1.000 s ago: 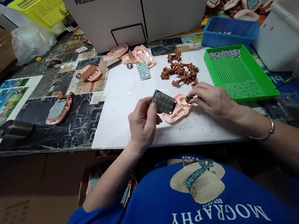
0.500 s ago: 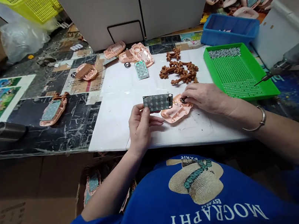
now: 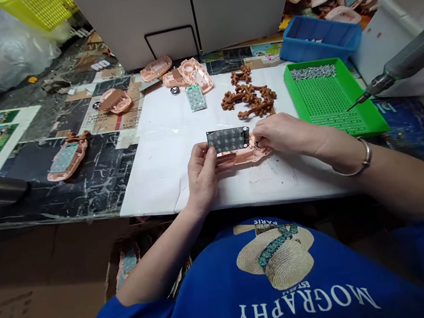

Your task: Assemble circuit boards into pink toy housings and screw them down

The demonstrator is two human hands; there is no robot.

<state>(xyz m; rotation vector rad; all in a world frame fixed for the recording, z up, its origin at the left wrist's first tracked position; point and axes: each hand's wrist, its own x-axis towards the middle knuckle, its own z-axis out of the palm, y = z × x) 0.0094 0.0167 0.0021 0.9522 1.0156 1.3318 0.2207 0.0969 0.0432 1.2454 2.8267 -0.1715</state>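
Note:
My left hand (image 3: 203, 173) pinches a small dark circuit board (image 3: 229, 139) with rows of pale round pads, held flat above a pink plastic shell (image 3: 248, 155) that lies on the white sheet (image 3: 176, 132). My right hand (image 3: 280, 134) rests on the shell's right end, fingertips closed on a small dark round part at the board's right edge. A bracelet circles my right wrist.
Brown plastic pieces (image 3: 251, 97) lie behind the hands. A green tray (image 3: 331, 101) with screws and a blue bin (image 3: 317, 37) stand at right, with a hanging electric screwdriver (image 3: 401, 67) over them. More pink shells (image 3: 191, 74), a spare keypad (image 3: 195, 97) and a cardboard box (image 3: 189, 8) sit behind.
My left hand turned the board from tilted to flat and brought it down toward the pink shell. The screwdriver swung into view at right. The view shifted slightly.

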